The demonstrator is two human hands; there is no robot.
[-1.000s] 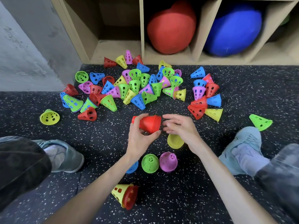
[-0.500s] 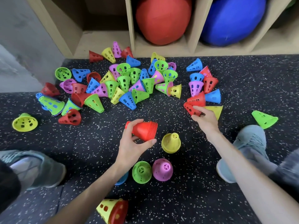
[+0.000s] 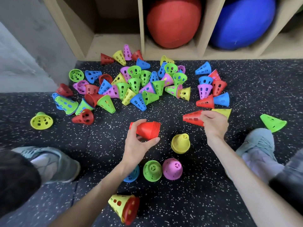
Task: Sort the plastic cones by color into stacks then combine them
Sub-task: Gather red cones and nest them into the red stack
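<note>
The left hand point(image 3: 139, 143) grips a stack of red cones point(image 3: 147, 129) above the floor point(image 3: 205, 202), its wide end pointing right. The right hand point(image 3: 214, 122) pinches one red cone point(image 3: 192, 117) near the right side of the mixed pile point(image 3: 136, 86). Yellow stack point(image 3: 180, 143), green stack point(image 3: 152, 171) and pink stack point(image 3: 172, 168) stand nearer.

The scattered perforated cones point(image 3: 134, 89) in red, blue, green, yellow and pink look like smooth moulded plastic with a soft sheen, as does the nested red cone stack point(image 3: 148, 130), whose rims show as fine ridges. They lie on a black rubbery floor mat point(image 3: 106, 133), matt, grainy and flecked with white. Behind it stands a pale wooden cubby shelf point(image 3: 141, 30) with a dull finish, holding a matt red ball point(image 3: 173, 22) and a blue ball point(image 3: 242, 22).
</note>
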